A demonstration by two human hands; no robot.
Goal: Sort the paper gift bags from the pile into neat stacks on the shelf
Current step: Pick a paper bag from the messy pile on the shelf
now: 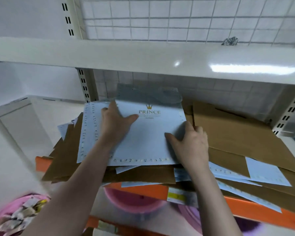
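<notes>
Pink basins [134, 200] sit below the orange shelf [255, 210]. Right hand [189, 147] grips the pale blue "PRINCE" gift bag [146, 137] by its right edge; left hand [116, 120] presses flat, fingers released. Flattened cardboard [233, 133] lies beyond the fingers, under an upper white shelf [143, 55].
</notes>
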